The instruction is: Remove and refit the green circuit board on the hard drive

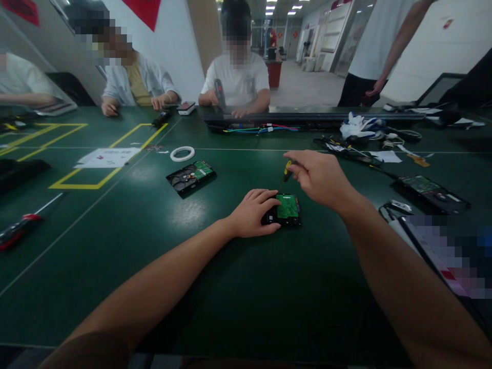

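Note:
A hard drive (pixel 289 207) with a green circuit board lies flat on the green table in front of me. My left hand (pixel 255 212) grips it from the left, thumb at the near side and fingers over its top. In my right hand (pixel 317 177) is a small screwdriver (pixel 286 172) with a yellow and black handle, held tilted. Its thin shaft points down toward the drive's far left edge. Whether the tip touches a screw is too small to tell.
A second hard drive (pixel 191 177) and a white tape roll (pixel 182 154) lie to the left. A larger screwdriver (pixel 23 225) sits far left. Another drive (pixel 430 193), cables and white gloves (pixel 361 127) are at right. Several people are around the table, one holding a power tool (pixel 219 93).

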### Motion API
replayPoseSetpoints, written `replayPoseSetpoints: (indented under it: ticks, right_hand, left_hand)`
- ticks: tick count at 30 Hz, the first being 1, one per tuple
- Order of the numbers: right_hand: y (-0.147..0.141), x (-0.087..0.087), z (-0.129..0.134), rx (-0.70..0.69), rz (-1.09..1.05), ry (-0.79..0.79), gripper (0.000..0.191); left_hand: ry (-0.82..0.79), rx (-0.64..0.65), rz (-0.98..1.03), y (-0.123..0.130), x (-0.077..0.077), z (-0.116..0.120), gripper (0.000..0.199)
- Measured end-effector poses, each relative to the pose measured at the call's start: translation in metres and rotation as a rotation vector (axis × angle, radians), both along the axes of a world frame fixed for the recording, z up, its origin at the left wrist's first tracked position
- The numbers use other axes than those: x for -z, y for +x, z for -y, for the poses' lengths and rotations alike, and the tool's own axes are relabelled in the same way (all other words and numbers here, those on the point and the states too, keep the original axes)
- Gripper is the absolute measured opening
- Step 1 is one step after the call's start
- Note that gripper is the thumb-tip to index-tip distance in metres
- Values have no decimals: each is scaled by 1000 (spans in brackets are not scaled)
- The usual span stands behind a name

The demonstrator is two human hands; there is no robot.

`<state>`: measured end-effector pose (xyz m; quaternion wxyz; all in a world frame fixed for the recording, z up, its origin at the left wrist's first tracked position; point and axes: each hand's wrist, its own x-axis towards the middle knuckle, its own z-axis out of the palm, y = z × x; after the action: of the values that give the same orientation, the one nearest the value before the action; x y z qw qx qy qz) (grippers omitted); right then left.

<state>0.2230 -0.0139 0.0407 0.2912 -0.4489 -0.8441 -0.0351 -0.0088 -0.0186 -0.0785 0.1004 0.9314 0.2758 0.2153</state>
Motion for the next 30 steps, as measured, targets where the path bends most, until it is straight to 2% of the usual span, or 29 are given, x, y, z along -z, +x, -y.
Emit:
replayPoseSetpoints:
  ticks: [15, 30]
  right_hand:
    - [1, 3, -1, -48, -43, -62, 43]
    - [-3, -1, 3, -65, -40, -42, 38]
  left_hand:
    - [12, 2, 3, 0, 1, -1, 63]
    - [8, 2, 14, 0, 0, 0, 63]
